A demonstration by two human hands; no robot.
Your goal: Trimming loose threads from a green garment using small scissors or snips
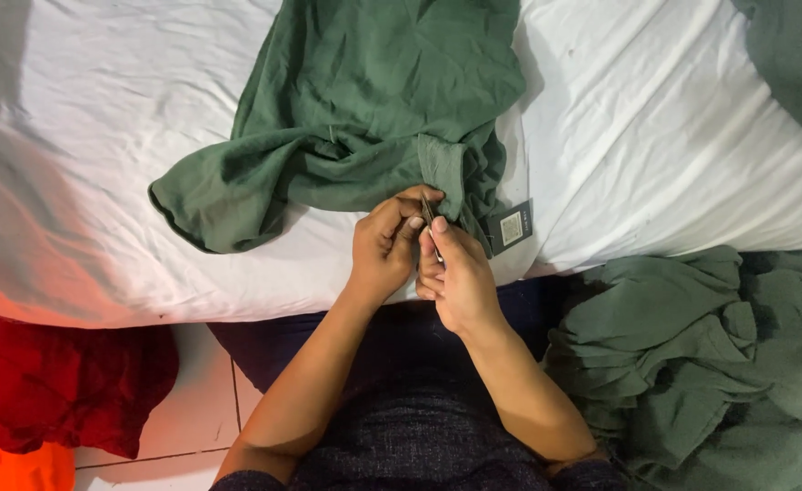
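Observation:
A green garment (364, 100) lies spread on a white bed sheet (83, 145). Its lower hem is bunched at the sheet's near edge. My left hand (384, 245) pinches that hem between thumb and fingers. My right hand (455, 273) is pressed against the left one and holds a thin, dark, stick-like tool (428, 214), its tip at the fabric edge. A small dark tag with a pale label (511, 227) hangs from the garment just right of my hands.
A heap of more green cloth (719, 355) lies at the lower right. Another green piece (796, 55) shows at the top right corner. Red fabric (64, 382) sits on the tiled floor (196, 409) at the lower left.

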